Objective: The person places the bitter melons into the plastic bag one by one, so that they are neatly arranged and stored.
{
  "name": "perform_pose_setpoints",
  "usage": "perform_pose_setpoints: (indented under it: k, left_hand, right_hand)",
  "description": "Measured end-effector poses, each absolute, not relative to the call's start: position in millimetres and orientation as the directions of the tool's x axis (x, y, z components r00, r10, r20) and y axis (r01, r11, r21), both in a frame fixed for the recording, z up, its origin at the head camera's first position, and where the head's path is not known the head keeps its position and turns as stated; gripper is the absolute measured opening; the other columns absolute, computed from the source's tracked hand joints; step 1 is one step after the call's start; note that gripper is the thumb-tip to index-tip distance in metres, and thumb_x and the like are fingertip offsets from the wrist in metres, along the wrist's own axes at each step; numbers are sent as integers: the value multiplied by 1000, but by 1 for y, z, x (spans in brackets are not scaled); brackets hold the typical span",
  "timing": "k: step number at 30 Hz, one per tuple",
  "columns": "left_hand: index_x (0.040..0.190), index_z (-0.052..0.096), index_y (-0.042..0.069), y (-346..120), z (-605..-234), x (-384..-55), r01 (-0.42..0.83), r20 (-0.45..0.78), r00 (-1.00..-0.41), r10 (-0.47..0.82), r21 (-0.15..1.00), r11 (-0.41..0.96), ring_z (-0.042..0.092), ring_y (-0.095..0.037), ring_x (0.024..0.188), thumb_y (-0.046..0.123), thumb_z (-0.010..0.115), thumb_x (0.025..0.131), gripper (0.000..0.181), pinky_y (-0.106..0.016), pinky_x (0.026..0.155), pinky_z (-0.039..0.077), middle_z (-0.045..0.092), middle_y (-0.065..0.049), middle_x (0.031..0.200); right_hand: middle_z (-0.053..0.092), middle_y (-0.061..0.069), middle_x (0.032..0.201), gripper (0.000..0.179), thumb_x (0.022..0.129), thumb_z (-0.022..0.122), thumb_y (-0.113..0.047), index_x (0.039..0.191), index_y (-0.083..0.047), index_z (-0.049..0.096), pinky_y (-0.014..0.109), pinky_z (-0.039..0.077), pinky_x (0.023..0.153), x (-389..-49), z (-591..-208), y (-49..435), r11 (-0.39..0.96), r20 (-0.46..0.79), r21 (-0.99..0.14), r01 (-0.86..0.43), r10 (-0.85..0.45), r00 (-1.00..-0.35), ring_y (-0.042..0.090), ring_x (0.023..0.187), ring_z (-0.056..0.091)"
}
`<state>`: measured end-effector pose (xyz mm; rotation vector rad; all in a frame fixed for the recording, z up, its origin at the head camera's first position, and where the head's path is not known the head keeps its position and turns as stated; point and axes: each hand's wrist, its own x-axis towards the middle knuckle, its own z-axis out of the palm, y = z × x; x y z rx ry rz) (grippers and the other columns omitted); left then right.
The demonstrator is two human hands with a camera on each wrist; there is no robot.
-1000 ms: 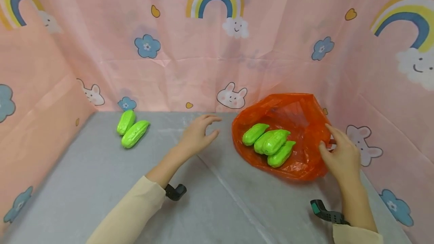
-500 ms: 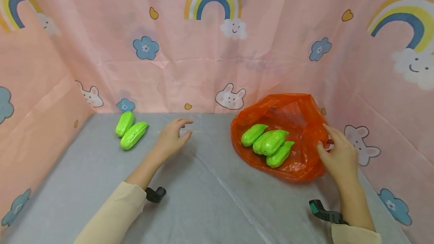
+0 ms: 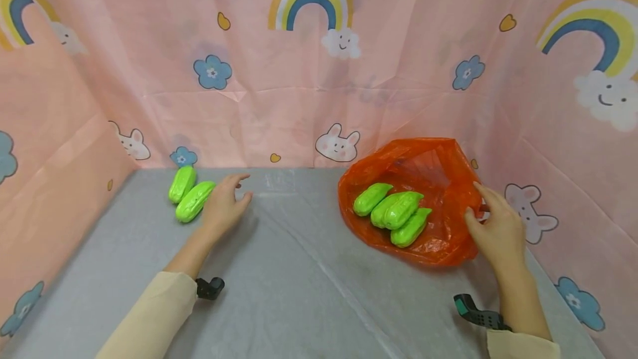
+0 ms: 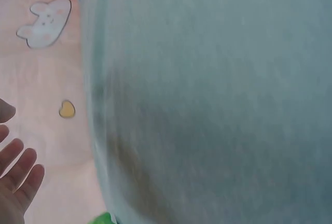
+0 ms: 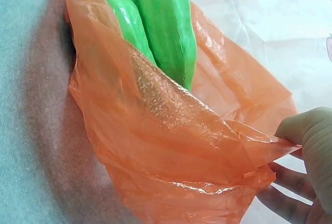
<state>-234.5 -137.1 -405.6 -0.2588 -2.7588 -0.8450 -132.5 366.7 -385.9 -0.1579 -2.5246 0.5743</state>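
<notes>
On the left of the head view lie two glossy, bright green pepper-like vegetables, one smaller [image 3: 181, 184] and one longer [image 3: 193, 204]. My left hand [image 3: 221, 206] is just right of the longer one and overlaps its edge from this angle; whether they touch I cannot tell. Its fingers are loosely bent with nothing between them, and in the left wrist view the fingers [image 4: 23, 175] spread apart. An orange-red plastic bag [image 3: 453, 198] lies with its mouth wide, and several of the same green vegetables [image 3: 401, 209] rest inside. My right hand [image 3: 500, 231] pinches the bag's right rim between thumb and fingers.
A grey cloth-covered table [image 3: 299, 292] lies beneath everything. Pink printed sheeting [image 3: 249, 115] walls it at the back, left and right. The bag stands close to the back and right walls. Each wrist wears a black camera mount [image 3: 210, 288].
My left hand has moved left across the table, from beside the bag to the two green vegetables. The right hand keeps its pinch on the bag, which has hardly shifted.
</notes>
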Motion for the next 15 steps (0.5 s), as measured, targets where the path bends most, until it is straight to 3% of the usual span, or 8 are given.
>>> perform_pose_setpoints:
  k: [7,15]
  left_hand:
    - [141,56,7,-154,-406,-240,202,281,-959,46,555,807,61,-40,120,17,63,95,47,-56,95,51,61,-21,135]
    - [135,61,5,-174,-420,-247,188,345,-938,-37,595,781,60,-40,120,15,66,93,44,-56,98,47,63,-22,133]
  right_hand:
    - [59,27,137,54,91,64,-8,143,-3,55,31,48,68,-132,-384,366,901,481,-433,-13,218,-849,43,93,63]
    - [62,26,135,52,89,65,-8,140,-4,58,23,44,68,-132,-385,364,906,525,-421,-49,199,-828,41,88,65]
